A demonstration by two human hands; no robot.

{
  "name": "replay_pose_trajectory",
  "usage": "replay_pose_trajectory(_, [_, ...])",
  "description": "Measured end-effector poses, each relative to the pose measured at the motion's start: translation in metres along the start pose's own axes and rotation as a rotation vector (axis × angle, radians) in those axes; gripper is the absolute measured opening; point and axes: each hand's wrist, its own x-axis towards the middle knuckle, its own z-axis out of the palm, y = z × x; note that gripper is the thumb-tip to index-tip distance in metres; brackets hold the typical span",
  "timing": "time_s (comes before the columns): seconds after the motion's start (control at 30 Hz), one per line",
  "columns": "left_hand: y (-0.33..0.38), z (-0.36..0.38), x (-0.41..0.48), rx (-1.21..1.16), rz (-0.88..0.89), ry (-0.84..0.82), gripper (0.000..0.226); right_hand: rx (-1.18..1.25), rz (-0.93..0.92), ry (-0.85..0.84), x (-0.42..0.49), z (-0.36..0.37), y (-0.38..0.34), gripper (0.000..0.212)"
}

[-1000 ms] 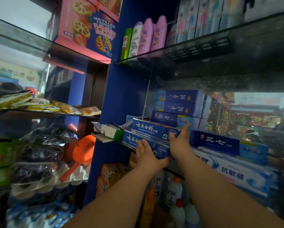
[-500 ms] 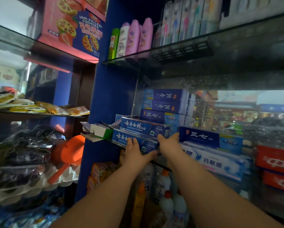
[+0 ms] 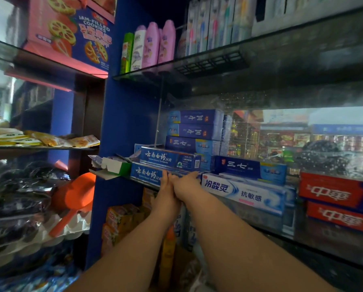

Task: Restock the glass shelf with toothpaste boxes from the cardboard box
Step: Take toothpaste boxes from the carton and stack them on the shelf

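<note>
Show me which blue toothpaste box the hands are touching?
The lowest dark blue cardboard box, under its matching twin: the left hand and right hand touch it.

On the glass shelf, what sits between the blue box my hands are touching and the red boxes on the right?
Head view: a long white-and-blue toothpaste box lies there, with a dark blue box stacked on top of it.

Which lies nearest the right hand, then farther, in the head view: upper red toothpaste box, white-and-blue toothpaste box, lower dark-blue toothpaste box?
1. Lower dark-blue toothpaste box: touched by the right hand.
2. White-and-blue toothpaste box: just right of it.
3. Upper red toothpaste box: far right.
</note>
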Motion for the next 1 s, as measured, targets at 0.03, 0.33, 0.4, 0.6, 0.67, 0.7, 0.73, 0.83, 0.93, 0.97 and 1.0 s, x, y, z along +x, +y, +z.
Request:
replay_pose_trajectory(0.03, [0.001,0.004,0.008,0.191,0.118,0.066,0.088,-0.001,-0.002,0.003,0.0,0.0,0.001,0.096])
replay_pose_trajectory(0.33, [0.005,-0.017,-0.03,0.009,0.225,0.136,0.072,0.0,-0.004,0.025,0.0,0.0,0.004,0.091])
replay_pose_trajectory(0.4, [-0.004,-0.017,-0.047,-0.328,0.309,0.093,0.063,0.026,-0.019,0.026,-0.005,-0.004,0.003,0.084])
replay_pose_trajectory(0.6, [-0.037,-0.025,-0.079,-0.421,0.369,0.082,0.059,0.021,-0.317,0.146,-0.053,-0.018,0.027,0.047])
replay_pose_trajectory(0.67, [-0.065,-0.018,-0.088,-0.392,0.36,0.104,0.056,-0.004,-0.453,0.198,-0.076,-0.01,0.05,0.045])
replay_pose_trajectory(0.7, [-0.083,-0.011,-0.094,-0.36,0.347,0.118,0.055,-0.024,-0.519,0.217,-0.086,-0.001,0.064,0.045])
replay_pose_trajectory(0.73, [-0.103,-0.002,-0.101,-0.33,0.316,0.106,0.053,-0.053,-0.572,0.217,-0.095,0.011,0.08,0.046])
replay_pose_trajectory(0.83, [-0.165,0.033,-0.125,-0.281,0.205,0.067,0.051,-0.14,-0.616,0.105,-0.117,0.049,0.132,0.048])
replay_pose_trajectory(0.93, [-0.226,0.077,-0.162,-0.191,0.097,-0.057,0.052,-0.181,-0.526,-0.043,-0.138,0.085,0.196,0.048])
replay_pose_trajectory(0.97, [-0.245,0.091,-0.178,-0.167,0.047,-0.093,0.052,-0.192,-0.494,-0.092,-0.143,0.096,0.221,0.048])
replay_pose_trajectory(1.0, [-0.265,0.108,-0.19,-0.121,0.009,-0.126,0.051,-0.211,-0.463,-0.143,-0.15,0.107,0.244,0.047])
